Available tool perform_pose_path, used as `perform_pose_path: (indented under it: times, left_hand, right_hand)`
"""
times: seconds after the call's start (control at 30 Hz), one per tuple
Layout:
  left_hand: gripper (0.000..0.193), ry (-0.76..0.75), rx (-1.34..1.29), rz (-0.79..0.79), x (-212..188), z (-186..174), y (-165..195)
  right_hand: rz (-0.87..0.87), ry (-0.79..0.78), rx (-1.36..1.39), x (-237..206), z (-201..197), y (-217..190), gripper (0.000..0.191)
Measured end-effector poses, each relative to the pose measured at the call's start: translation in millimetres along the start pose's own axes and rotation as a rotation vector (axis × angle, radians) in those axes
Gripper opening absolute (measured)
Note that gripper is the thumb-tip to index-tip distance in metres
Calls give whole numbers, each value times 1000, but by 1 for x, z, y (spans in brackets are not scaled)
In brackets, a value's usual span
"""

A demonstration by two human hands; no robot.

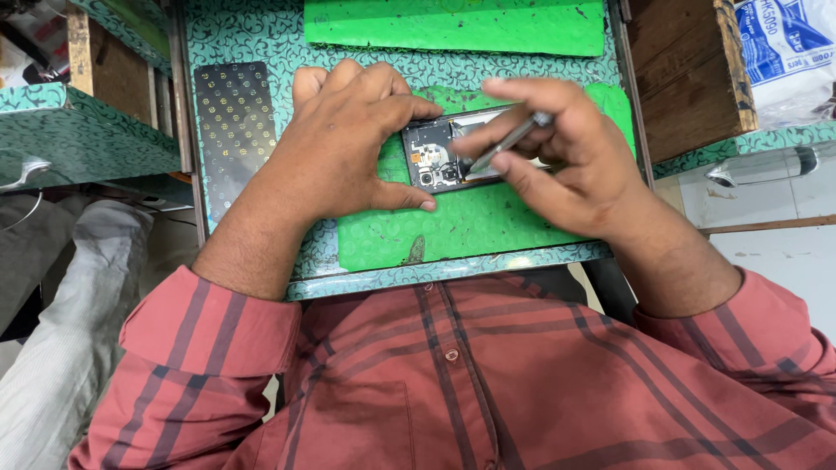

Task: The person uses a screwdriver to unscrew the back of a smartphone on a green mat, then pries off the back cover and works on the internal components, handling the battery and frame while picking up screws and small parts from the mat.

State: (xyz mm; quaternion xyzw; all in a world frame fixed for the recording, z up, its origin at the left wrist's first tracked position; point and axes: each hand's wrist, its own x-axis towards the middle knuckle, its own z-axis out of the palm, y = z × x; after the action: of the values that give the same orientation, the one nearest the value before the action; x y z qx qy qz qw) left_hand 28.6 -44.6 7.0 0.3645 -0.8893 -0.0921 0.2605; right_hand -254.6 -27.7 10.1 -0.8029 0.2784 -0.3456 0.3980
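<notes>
At the far left a grey cloth [61,331] and a patterned ledge [78,130] run out of view, so little of either can be made out. Next to them a dark dotted panel [233,130] lies flat on the teal table [261,39], its lower end slipping under the forearm. The left hand [348,144] rests on the green mat [453,226], thumb and forefinger spread in a wide bracket against the left end of the opened phone [440,157], thumb at the lower corner and fingertip at the top edge (the other fingers are curled loosely behind). The phone lies face down on the mat at the table's middle, back removed, camera parts showing at its left end; its right half is hidden by the right hand [557,157]. That hand pinches a slim metal tool [509,139] between thumb and fingers, tip down on the phone's inside near the camera parts; the exact contact point is too small to tell. A second green mat [453,26] is cut off at the top, and a wooden box [688,70] stands right.
</notes>
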Motion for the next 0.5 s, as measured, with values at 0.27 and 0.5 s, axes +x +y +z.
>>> perform_pose_path:
  times: [0.27,0.5]
  left_hand:
    - [79,-1,11,14,-1,2,-1]
    - [77,-36,-24,13,-1,-6,-2]
  right_hand:
    - [148,478,295,-5,-43,13,48]
    - [191,481,342,-13,-43,20,39]
